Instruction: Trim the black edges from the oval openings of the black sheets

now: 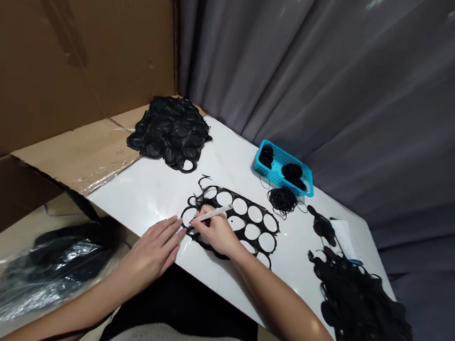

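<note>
Near the centre of the frame, pinched in the right hand [217, 230], a slim, white, pen-like tool [214, 211]: fingers curled tightly around the shaft, far end sticking out toward the upper right, working end down near the left edge of a flat, black sheet with rows of round holes [246, 219]. Just left of it, the left hand [159, 245], nearly flat, with fingers almost straight and close together, gripping nothing visible; fingertips at the sheet's left edge, beside a black-rimmed hole. Beneath both hands, a glossy white tabletop [228, 160].

Hidden under the right hand and forearm: the sheet's lower middle and some of its holes. Tool's tip too small to make out; contact with the sheet impossible to tell. Likewise uncertain: any downward pressure from the left fingertips.

At upper left of centre, a mound of black, flat, rounded pieces [170, 130], individual outlines mostly merged. Right of centre, a turquoise, perforated plastic basket [283, 155] with black bundles inside, and just below, a tangled coil of thin black loops [283, 199]. At lower right, a large heap of black strips and loops [366, 312], too dark to separate, with a white paper [345, 238] just above. At lower left, a clear plastic bag [61, 262] around something dark, blurred by glare. Cut off by the left and top edges, brown cardboard [72, 32].
</note>
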Available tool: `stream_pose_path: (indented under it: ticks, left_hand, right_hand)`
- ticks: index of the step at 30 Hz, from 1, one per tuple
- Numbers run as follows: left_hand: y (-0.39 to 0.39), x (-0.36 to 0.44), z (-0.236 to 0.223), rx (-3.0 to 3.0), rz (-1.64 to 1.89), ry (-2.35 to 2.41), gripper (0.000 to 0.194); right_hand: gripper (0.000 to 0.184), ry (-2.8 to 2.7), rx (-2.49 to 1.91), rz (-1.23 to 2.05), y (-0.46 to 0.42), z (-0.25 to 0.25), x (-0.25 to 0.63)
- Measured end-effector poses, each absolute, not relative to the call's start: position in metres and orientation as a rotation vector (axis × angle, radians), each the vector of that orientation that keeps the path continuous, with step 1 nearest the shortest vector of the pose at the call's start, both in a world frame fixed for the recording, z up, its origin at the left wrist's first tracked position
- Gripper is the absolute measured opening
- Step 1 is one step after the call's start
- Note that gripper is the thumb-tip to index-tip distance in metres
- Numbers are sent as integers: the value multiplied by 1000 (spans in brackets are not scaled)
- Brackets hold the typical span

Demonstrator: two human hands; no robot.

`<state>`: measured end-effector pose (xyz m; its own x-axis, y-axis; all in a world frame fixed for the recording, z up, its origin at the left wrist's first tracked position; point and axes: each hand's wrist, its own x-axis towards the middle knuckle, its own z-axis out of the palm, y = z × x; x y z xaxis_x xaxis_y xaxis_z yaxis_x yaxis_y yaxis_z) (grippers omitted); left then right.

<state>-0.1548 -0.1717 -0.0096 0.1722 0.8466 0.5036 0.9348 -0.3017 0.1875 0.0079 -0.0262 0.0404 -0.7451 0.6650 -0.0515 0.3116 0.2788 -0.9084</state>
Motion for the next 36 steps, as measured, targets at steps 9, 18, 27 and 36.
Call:
stream_pose_path:
  ticks: [9,18,27,36]
  left_hand:
    - [-172,-152,-12,-2258,-817,-1803,39]
    - [-171,-152,-9,-2259,-779,-1773,36]
    - [-170,-151,-7,-2241,-804,-1785,36]
    - [-168,-158,-16,-2255,-774,-1719,30]
  right_hand:
    - [19,-2330,-803,1307,-33,37,9]
    - [21,-2355,-815,1264,-33,34,9]
    - [11,-2553,-691,895,-54,36,15]
    - [18,-2207,-920,570,25,62,22]
